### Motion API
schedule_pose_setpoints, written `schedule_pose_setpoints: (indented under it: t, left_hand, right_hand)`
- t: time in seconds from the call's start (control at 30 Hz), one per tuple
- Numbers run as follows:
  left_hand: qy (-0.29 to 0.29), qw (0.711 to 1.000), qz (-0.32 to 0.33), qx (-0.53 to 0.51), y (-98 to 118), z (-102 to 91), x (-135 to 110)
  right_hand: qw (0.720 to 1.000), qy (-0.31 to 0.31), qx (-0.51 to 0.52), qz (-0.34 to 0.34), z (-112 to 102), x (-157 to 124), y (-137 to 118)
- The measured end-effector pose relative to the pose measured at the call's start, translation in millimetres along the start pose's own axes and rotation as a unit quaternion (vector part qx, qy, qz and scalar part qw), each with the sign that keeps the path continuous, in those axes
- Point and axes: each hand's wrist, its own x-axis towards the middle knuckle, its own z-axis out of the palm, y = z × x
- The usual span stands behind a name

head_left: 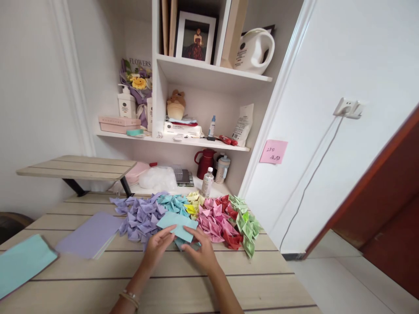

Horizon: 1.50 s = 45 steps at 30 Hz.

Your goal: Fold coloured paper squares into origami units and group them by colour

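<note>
A light blue paper sheet (178, 225) lies on the wooden table (183, 288), partly folded. My left hand (159, 245) pinches its near left edge with the fingers pressed together. Beside it, my right hand (201, 250) presses on the sheet's near right edge, fingers closed over the paper. Just behind the sheet spreads a row of folded paper shapes: purple (140, 213), blue (173, 203), yellow (193, 204), pink (212, 220), red (229, 218) and green (245, 222).
A stack of purple paper (90, 235) and a stack of teal paper (22, 261) lie at the left. A raised wooden shelf (77, 168) stands at the back left. Wall shelves behind hold bottles, a framed photo (195, 37) and a white jug (255, 50). The table's right edge drops off to the floor.
</note>
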Motion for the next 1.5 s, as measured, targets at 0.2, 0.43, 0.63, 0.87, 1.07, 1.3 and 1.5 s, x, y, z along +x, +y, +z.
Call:
schedule_pose_setpoints:
  t: [0.2, 0.43, 0.63, 0.87, 1.07, 1.3, 1.5]
  left_hand:
    - [-0.027, 0.999, 0.008, 0.026, -2, -0.1, -1]
    - [0.022, 0.991, 0.055, 0.123, -10, 1.2, -2]
    - [0.066, 0.995, 0.069, -0.001, -4, 9.8, -5]
    - [0.090, 0.995, 0.029, -0.033, -4, 6.6, 0]
    - [0.025, 0.999, 0.023, 0.042, -3, 8.0, -4]
    - [0.008, 0.990, 0.061, 0.127, 0, 3.3, -7]
    - [0.026, 0.976, 0.112, 0.185, -2, -0.6, -6]
  right_hand:
    - [0.996, 0.033, 0.076, 0.032, -1, 2, 2]
    - [0.988, 0.043, 0.129, 0.067, -1, 3, 4]
    - [0.962, 0.080, 0.226, 0.130, 9, 2, 10]
    - [0.973, 0.075, 0.180, 0.124, 13, 2, 10]
    - [0.989, 0.073, 0.090, 0.088, 8, 2, 10]
    - [0.998, -0.002, 0.028, 0.058, -13, -1, -1]
    - [0.998, -0.014, 0.059, 0.011, -15, 2, -8]
